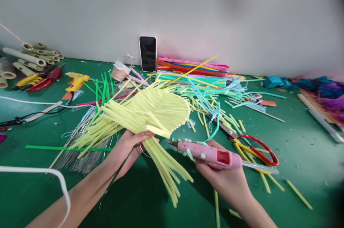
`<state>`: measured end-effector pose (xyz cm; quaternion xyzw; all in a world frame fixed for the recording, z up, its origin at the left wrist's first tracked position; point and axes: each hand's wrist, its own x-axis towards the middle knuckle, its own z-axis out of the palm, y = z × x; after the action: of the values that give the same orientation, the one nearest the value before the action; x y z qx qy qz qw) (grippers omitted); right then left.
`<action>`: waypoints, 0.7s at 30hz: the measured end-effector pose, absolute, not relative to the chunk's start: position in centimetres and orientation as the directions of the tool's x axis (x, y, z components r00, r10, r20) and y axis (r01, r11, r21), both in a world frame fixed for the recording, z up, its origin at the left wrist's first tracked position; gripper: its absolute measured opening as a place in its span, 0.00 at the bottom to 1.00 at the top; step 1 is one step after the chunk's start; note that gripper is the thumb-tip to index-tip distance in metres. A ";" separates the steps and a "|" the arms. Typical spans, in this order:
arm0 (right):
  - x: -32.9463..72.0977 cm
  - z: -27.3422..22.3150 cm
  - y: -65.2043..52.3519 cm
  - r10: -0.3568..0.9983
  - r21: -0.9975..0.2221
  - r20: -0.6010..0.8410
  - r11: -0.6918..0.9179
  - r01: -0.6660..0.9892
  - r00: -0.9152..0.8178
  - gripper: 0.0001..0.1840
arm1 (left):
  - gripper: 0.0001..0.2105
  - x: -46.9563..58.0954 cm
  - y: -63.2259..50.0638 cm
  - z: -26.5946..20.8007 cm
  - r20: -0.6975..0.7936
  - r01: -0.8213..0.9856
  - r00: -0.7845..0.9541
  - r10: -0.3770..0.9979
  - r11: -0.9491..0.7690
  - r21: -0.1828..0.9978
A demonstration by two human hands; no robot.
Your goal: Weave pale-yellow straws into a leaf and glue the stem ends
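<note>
My left hand (134, 145) pinches a pale yellow leaf-shaped piece (161, 108) made of pipe cleaners laid side by side. Loose stem ends fan out from it to the left and downward. In my right hand (220, 174) is a pink hot glue gun (209, 153), with a clear glue stick (259, 167) poking out of its back. Its nozzle points left, close to the leaf's lower edge; whether it touches cannot be told. Pale green bits cling to the gun's front. Just beyond the gun lie red-handled scissors (259, 151), their blades partly covered by cut pipe cleaner pieces.
A phone (148, 54) leans against the wall beside bundles of colourful pipe cleaners (193, 66). To the left are a yellow glue gun (76, 81), pliers (48, 79), bamboo tubes (32, 59) and thin wires (80, 149). A white cable (53, 170) crosses the lower left. Purple and blue material (328, 93) sits right.
</note>
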<state>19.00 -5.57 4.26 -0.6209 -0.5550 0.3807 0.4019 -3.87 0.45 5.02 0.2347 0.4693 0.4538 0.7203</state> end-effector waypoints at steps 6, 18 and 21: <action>19.1 4.3 -5.6 0.995 -0.917 -0.020 -0.057 0.394 0.099 0.10 | 0.11 -3.8 0.5 5.1 -0.457 -0.431 0.147 0.877 0.473 0.768; 19.2 4.2 -5.6 0.997 -0.905 0.024 -0.011 0.425 0.077 0.08 | 0.11 -3.9 0.5 5.0 -0.461 -0.432 0.162 0.873 0.482 0.762; 19.3 4.2 -5.7 0.997 -0.895 0.045 0.016 0.447 0.054 0.06 | 0.11 -3.9 0.5 5.0 -0.460 -0.425 0.159 0.873 0.481 0.767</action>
<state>19.25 -5.67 4.20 -0.6089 -0.5930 0.3481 0.3956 -3.86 0.45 5.01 0.2397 0.4678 0.4493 0.7224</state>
